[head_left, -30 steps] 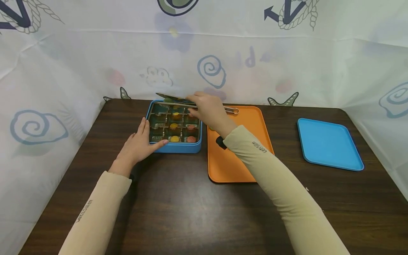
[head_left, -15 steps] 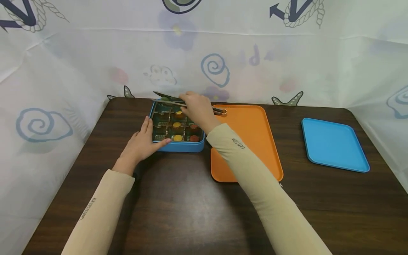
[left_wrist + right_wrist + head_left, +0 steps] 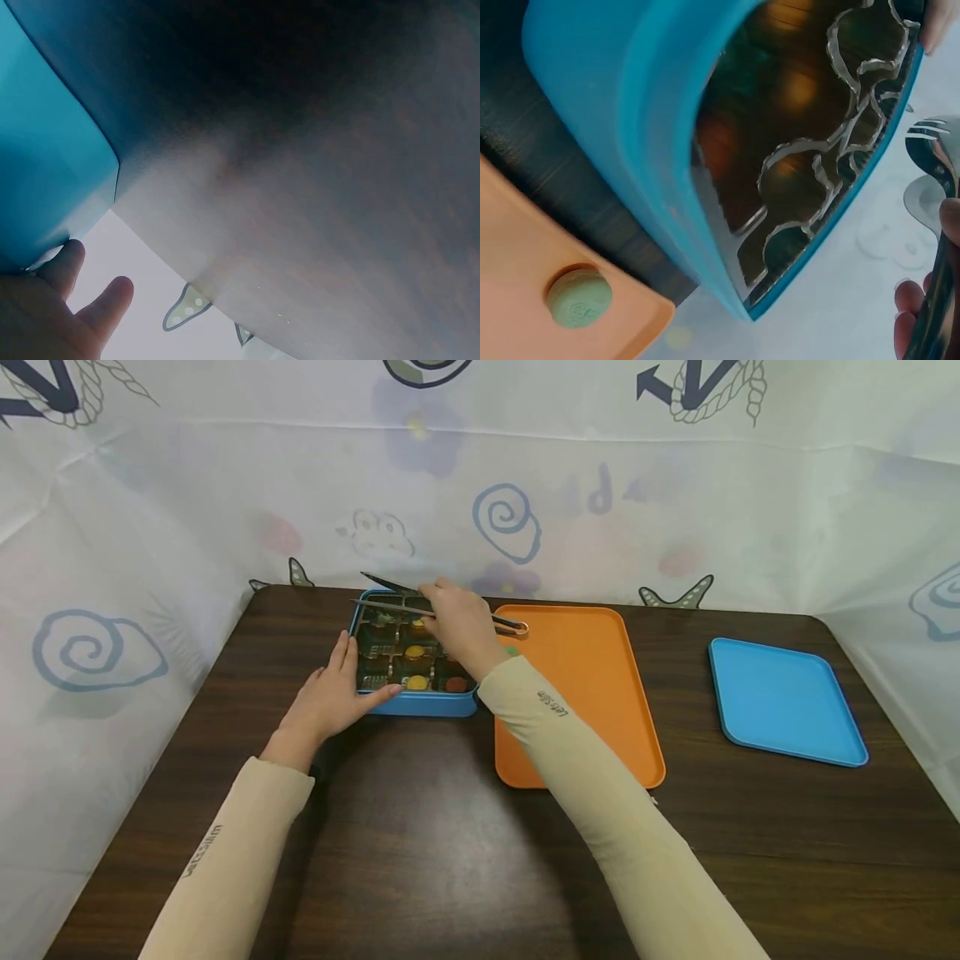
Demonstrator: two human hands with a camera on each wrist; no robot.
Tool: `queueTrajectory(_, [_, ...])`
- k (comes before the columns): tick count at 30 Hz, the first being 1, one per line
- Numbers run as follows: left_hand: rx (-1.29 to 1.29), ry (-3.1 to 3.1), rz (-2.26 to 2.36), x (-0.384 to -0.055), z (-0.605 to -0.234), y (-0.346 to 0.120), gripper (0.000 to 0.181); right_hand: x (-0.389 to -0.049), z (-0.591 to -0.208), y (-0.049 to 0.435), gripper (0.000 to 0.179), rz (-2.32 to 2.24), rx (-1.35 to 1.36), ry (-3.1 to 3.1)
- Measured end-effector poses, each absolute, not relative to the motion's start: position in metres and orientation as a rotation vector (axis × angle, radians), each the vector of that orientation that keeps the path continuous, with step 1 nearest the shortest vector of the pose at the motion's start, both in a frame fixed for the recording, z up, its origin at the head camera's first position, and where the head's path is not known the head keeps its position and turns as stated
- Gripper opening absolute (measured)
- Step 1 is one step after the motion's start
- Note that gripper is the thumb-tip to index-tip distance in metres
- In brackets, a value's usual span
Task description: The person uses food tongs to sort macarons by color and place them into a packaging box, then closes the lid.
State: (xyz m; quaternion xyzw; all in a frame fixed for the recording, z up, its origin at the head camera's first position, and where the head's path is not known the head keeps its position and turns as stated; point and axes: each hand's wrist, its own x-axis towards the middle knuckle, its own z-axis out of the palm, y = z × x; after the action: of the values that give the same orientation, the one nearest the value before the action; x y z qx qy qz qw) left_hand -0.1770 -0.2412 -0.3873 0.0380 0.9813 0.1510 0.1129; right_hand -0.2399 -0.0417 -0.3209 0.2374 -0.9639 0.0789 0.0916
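A blue box (image 3: 423,705) with a clear divided insert stands at the back of the table. Its compartments hold yellow round pieces (image 3: 417,682) and reddish ones (image 3: 456,684). My left hand (image 3: 318,706) rests against the box's left side, fingers extended, thumb along the front edge. Metal tongs (image 3: 512,626) are gripped in my right hand (image 3: 463,625) over the box's back part. Their arms stand apart, with nothing seen between the tips; one tip is fork-like in the right wrist view. A green round piece (image 3: 580,298) lies on the orange tray (image 3: 581,693), mostly hidden by my right arm in the head view.
The orange tray is just right of the box. Farther right lies a flat blue tray (image 3: 787,702) on the dark wooden table (image 3: 450,835). A printed white cloth (image 3: 600,527) hangs close behind the table's back edge.
My right hand has moved left with the tongs. A green piece showed between the tips at the box's back left; now the tips are farther apart without it. My left hand stays at the box.
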Motion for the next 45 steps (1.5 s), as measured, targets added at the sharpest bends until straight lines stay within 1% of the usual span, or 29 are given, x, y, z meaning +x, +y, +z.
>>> queueTrajectory(11, [0.100, 2.869, 0.426, -0.178, -0.385, -0.239, 0.117, -0.243, -0.318, -0.013, 0.049, 0.285, 0.685, -2.849])
queueTrajectory(21, [0.073, 2.863, 0.437, -0.178, -0.388, -0.240, 0.118, -0.236, -0.316, 0.021, 0.053, 0.295, 0.725, -2.778])
queueTrajectory(35, [0.076, 2.870, 0.450, -0.178, -0.388, -0.239, 0.118, -0.201, -0.311, 0.089, 0.054, 0.542, 0.759, -2.706])
queueTrajectory(45, [0.073, 2.877, 0.458, -0.178, -0.388, -0.239, 0.118, -0.184, -0.327, 0.136, 0.048, 0.476, 0.686, -2.800])
